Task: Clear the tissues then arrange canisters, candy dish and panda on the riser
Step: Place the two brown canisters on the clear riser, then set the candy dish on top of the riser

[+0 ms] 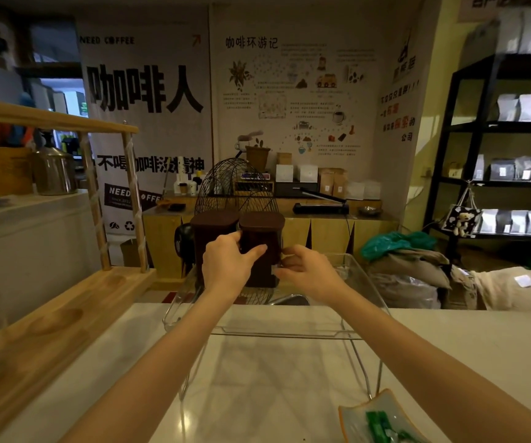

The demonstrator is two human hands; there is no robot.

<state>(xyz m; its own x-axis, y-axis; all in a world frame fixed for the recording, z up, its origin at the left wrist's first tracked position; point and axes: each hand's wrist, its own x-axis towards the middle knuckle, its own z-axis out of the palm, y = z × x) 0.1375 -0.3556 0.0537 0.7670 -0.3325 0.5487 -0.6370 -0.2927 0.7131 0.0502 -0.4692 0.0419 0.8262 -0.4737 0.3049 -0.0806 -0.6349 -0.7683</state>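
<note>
Two dark brown square canisters stand side by side at the far edge of a clear riser [289, 332] on the white counter. My left hand [226, 263] wraps the left side of the right canister [262, 231], thumb across its front. My right hand [305, 271] pinches that canister's lower right corner. The left canister [214, 228] stands free, touching or almost touching its neighbour. A candy dish [353, 420] with green wrapped sweets lies on the counter at the bottom right, partly behind my right forearm. No panda or tissues are in view.
A wooden tray stand [50, 321] with rope-wrapped posts runs along the left of the counter. A black wire fan [226, 187] stands behind the canisters. Sacks and a green bag [398, 244] lie on the floor beyond the counter, right. Black shelving [481, 129] fills the right wall.
</note>
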